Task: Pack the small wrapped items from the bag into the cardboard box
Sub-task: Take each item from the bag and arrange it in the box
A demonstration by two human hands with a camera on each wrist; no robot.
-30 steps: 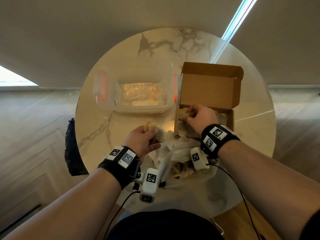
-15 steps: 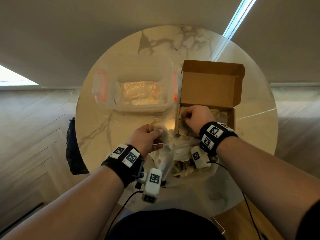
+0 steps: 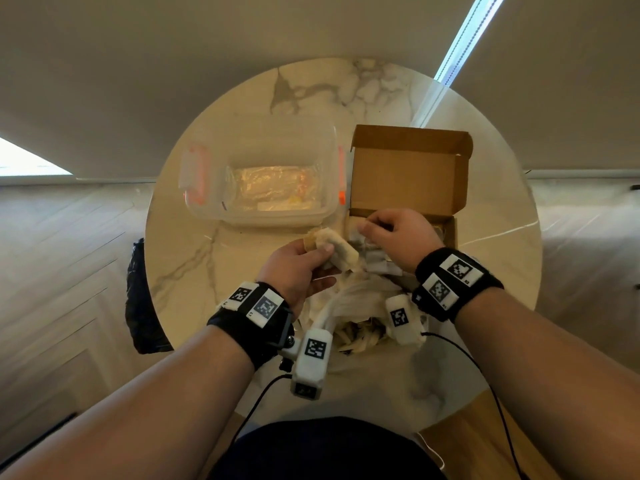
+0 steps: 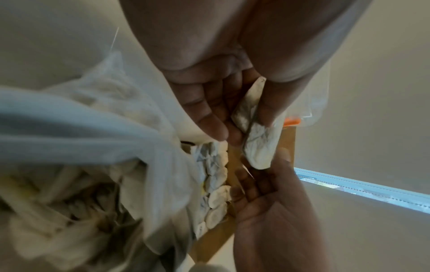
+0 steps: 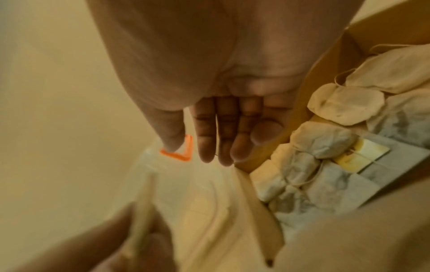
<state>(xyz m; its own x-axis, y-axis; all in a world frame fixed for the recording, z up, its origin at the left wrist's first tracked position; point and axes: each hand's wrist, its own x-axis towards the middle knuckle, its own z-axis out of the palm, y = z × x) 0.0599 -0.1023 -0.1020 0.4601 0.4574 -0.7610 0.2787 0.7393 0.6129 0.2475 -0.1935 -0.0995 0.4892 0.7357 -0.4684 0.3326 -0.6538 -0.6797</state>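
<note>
An open cardboard box (image 3: 405, 174) stands on the right of the round marble table, and rows of small pale wrapped items (image 5: 323, 141) lie inside it. In front of it lies a crumpled white plastic bag (image 3: 356, 299) with more items in it. My left hand (image 3: 322, 251) pinches a couple of wrapped items (image 4: 256, 136) between thumb and fingers, just left of the box's near corner. My right hand (image 3: 367, 230) hovers over the box's left edge, with its fingers (image 5: 223, 132) straight and empty, close to the held items.
A clear plastic container (image 3: 263, 174) with orange clips stands left of the box, with something wrapped in film inside. A dark object (image 3: 138, 296) sits off the table's left edge. Wrist camera cables hang near the front edge of the table (image 3: 214, 258).
My right hand has come out of the box and moved left towards my left hand. My left hand has carried its items up and right, towards the box corner.
</note>
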